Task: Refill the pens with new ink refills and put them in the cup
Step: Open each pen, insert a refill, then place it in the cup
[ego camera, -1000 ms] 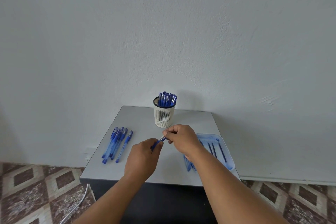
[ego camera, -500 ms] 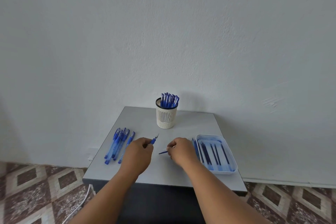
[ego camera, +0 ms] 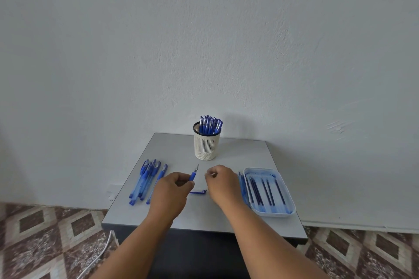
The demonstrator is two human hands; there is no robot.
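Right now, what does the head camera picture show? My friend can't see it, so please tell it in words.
A person's left hand holds an uncapped blue pen, tip pointing away, while the right hand hovers beside it with curled fingers over a grey table. A blue cap lies between the hands. Behind stands a cup of pens, with loose pens left and a tray of refills right.

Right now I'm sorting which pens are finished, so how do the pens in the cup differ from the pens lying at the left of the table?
The pens in the cup stand upright, caps up; the pens lying at the left lie flat on the grey table. The first are held in the slotted white cup, the second lie loose in a rough row. Both groups are blue and capped.
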